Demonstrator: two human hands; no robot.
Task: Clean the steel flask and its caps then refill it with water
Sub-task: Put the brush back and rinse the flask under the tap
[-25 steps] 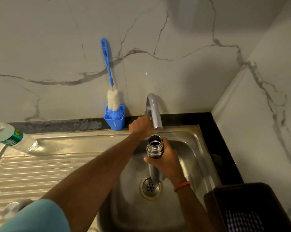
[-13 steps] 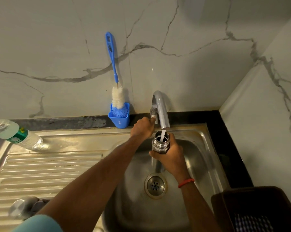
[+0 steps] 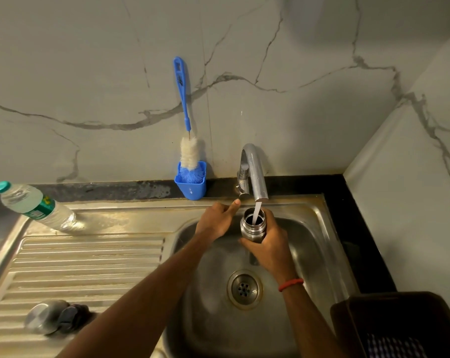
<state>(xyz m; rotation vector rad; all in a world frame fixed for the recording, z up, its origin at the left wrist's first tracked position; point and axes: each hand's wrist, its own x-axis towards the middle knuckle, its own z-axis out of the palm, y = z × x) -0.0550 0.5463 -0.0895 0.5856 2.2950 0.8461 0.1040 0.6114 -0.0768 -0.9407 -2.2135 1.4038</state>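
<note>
Marble-veined walls backed a steel sink [image 3: 89, 259]. On its drainboard stood a plastic bottle [image 3: 35, 206], two caps [image 3: 55, 316] lying nearer. A blue brush [image 3: 189, 158] stood in its holder [image 3: 191, 189]. The left hand [image 3: 214, 222], fingers curled, pointed one fingertip toward the tap lever [image 3: 243, 193]. The right hand [image 3: 270, 245] gripped the steel flask [image 3: 252, 228] upright under running water, over the basin.

shiny steel flask [image 3: 252, 229]; polished metal tap [image 3: 256, 174]; dull, stained brushed-steel sink [image 3: 309, 228]; clear crinkled plastic bottle [image 3: 32, 205]; brush [image 3: 181, 89] with glossy blue plastic handle and fluffy white bristles; smooth veined marble-look wall [image 3: 89, 60].
</note>
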